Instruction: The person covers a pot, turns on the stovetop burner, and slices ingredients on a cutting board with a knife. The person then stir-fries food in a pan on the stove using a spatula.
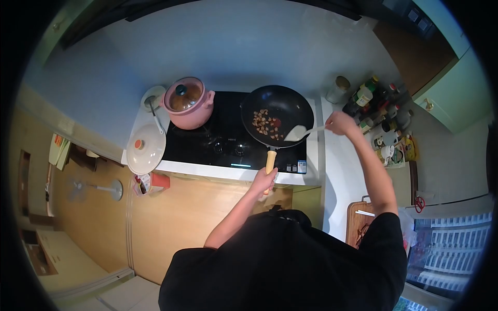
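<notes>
My left hand (pixel 263 181) is wrapped round the pale wooden handle (pixel 270 163) of a black frying pan (pixel 294 106) on the right side of the stove. Browned chopped pieces of food (pixel 262 122) lie in the pan, with a reddish patch (pixel 277 123) beside them. My right hand (pixel 341 124), at the pan's right, grips the handle of a pale spatula (pixel 296 133). The spatula's blade is inside the pan near its lower right rim, close to the food. Whether the blade touches the pan's bottom I cannot tell.
On the stove's left stands a pink pot (pixel 190 106) with a glass lid. A white lid (pixel 147 149) and a ladle (pixel 155 113) lie left of it. Bottles (pixel 371 96) and a glass jar (pixel 338 89) crowd the right corner. A wooden cutting board (pixel 356 220) is at the lower right.
</notes>
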Tool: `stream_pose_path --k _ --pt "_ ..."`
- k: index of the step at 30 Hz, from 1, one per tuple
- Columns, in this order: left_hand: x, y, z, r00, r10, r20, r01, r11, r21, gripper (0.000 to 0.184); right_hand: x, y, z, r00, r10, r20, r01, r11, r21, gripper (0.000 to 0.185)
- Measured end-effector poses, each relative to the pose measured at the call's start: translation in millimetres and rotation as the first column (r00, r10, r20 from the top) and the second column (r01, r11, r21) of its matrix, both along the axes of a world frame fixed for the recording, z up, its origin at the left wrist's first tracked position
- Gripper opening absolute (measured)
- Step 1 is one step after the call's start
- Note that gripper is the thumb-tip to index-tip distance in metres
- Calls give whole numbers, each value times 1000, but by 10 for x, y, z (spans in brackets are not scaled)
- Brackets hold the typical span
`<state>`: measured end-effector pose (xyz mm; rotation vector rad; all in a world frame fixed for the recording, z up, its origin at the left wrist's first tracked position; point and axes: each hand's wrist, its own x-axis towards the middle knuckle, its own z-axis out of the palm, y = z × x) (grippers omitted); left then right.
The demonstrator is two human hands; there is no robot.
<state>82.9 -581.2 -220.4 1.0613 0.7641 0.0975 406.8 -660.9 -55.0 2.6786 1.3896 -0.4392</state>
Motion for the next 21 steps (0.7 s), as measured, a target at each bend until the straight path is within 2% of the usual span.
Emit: stream_pose_path --k 1,3,4,8,13,14,15,16,17,18,20,21 --pt "5 -2 29 1000 8 -7 -8 1000 -6 27 -10 -13 -166 997 -18 -71 17 1000 -16 15" --pt "-1 -7 12 1000 11 -3 -11 1000 -7 27 -261 -23 -518 998 12 -67 -4 992 122 17" --pt "4 -9 -4 1000 10 1 -10 1000 -4 27 -540 46 -506 991 -26 -132 47 987 151 19" --pt "8 -4 -45 999 16 30 -15 999 -30 27 -1167 492 -1016 984 -153 -87 171 944 283 27" --pt "32 7 -149 1000 -3 20 3 1000 10 27 -974 569 -1459 948 -296 -114 311 800 513 33" --pt "22 -4 -137 1000 -4 27 3 1000 9 27 -865 429 -1492 974 -226 -25 192 760 621 36" --pt "18 2 -111 999 -3 37 3 1000 7 27 -650 253 -1544 933 -254 -254 355 749 559 36" --pt "14 3 -99 999 -2 45 2 1000 5 27 -486 98 -1583 838 -281 -467 502 734 459 37" --pt "19 -2 -118 999 3 47 -3 1000 10 27 -568 -85 -1268 638 -282 -717 662 677 322 38" --pt "32 -13 -103 1000 12 25 -13 999 51 27 -707 -269 -837 372 -257 -892 771 621 142 39" --pt "0 -28 -14 999 29 -25 -26 990 141 26 -678 -551 -686 248 -222 -943 759 650 46 39" --pt "-35 -15 49 1000 28 -8 -27 993 115 25 -739 -648 -578 246 -220 -944 757 652 45 39"
